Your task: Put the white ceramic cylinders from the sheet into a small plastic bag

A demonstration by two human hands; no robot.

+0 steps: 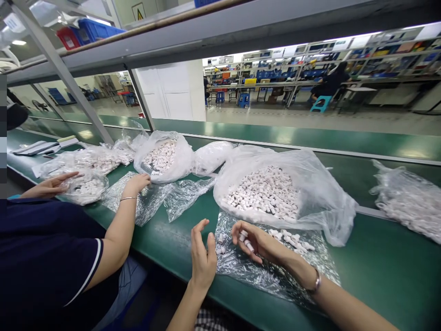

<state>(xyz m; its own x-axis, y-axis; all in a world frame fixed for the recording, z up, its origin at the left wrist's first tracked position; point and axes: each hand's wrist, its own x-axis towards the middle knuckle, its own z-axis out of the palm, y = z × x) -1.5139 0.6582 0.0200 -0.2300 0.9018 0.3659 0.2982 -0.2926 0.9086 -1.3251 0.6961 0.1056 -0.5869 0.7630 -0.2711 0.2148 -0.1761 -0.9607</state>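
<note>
My left hand (pixel 204 255) is raised at the near edge of the bench, empty, fingers apart, its palm turned toward my right hand. The fingers of my right hand (pixel 257 240) curl around a few small white plastic pieces (pixel 248 245), short and tube-like. Beneath it lies a flat clear plastic bag (pixel 248 271) with a small heap of the same pieces (pixel 292 240) on it, partly behind my right wrist. Just beyond, a large open plastic bag (pixel 320 184) holds a big pile of white pieces (pixel 263 191).
A co-worker (pixel 51 257) sits close on my left, with hands at a small bag (pixel 87 187) and an open bag (pixel 184 156). Another filled bag (pixel 409 202) lies far right on the green bench (pixel 389 266). A shelf beam (pixel 220 34) crosses overhead.
</note>
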